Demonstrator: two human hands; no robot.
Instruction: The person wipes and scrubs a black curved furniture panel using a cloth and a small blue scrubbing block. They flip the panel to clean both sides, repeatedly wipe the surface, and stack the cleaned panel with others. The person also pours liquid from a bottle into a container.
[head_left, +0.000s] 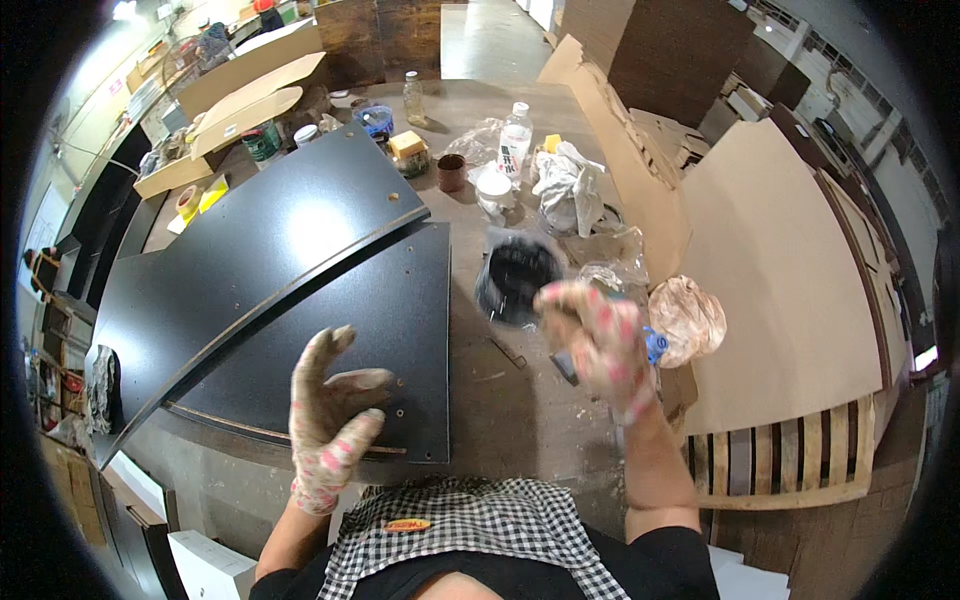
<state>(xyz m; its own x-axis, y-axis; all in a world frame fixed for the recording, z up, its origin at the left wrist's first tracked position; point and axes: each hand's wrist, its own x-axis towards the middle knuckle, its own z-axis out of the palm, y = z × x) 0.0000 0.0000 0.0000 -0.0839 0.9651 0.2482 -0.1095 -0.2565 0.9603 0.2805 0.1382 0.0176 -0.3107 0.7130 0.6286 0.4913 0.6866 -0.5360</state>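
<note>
My left hand point(335, 415), in a stained floral work glove, is held above a black panel point(400, 310) with its fingers apart and nothing in them. A second black panel point(270, 225) lies tilted across the first, its raw board edge showing. My right hand point(597, 345), in a matching glove, is closed with the fingers curled together, just right of a tub of black stuff point(518, 278) lined with clear plastic. Motion smears the fingertips, and whatever they may hold is hidden. A dark flat object shows partly below that hand.
Beyond the tub stand a plastic bottle point(515, 140), a white cup point(494, 188), a brown can point(452, 173), a glass jar point(413, 100) and a white rag point(568, 180). A crumpled pinkish cloth point(687, 322) lies at right, beside cardboard sheets point(780, 270) over a wooden pallet point(780, 455).
</note>
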